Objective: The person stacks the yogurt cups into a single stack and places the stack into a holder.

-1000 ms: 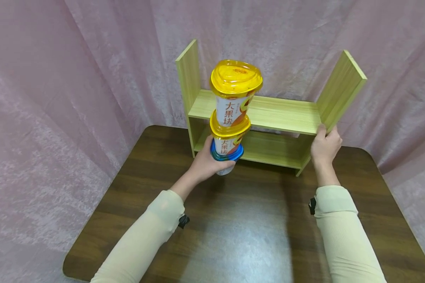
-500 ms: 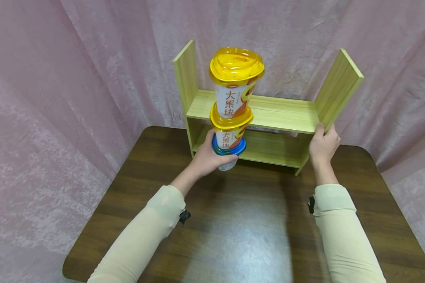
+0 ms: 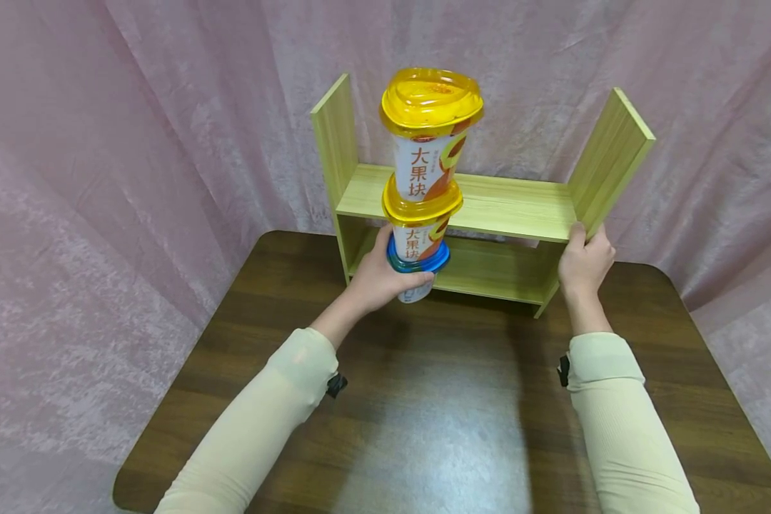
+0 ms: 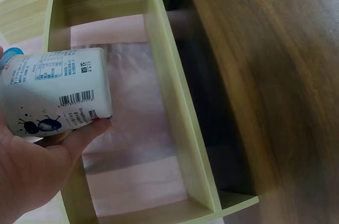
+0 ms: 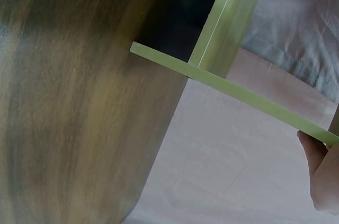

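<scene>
My left hand [image 3: 380, 277] grips the lowest cup of a three-cup stack, a white cup [image 4: 58, 83] with a blue lid [image 3: 417, 260]. On that lid stands a fruit cup [image 3: 415, 241] with a yellow lid, and a second yellow-lidded fruit cup [image 3: 427, 168] tops the stack. The stack is held in the air before a pale wooden shelf [image 3: 507, 207], covering part of its boards. My right hand [image 3: 586, 264] holds the front edge of the shelf's right side panel [image 3: 610, 160], thumb on the inner side; its other fingers are mostly hidden.
The two-board shelf stands at the back of a dark brown wooden table [image 3: 437, 400] with rounded corners. Its left side panel [image 3: 334, 135] rises above the upper board. A pink curtain [image 3: 199, 128] hangs behind and beside the table.
My left hand has lifted the stack of cups slightly, and it appears higher in the head view. My right hand keeps its hold on the shelf's side panel.
</scene>
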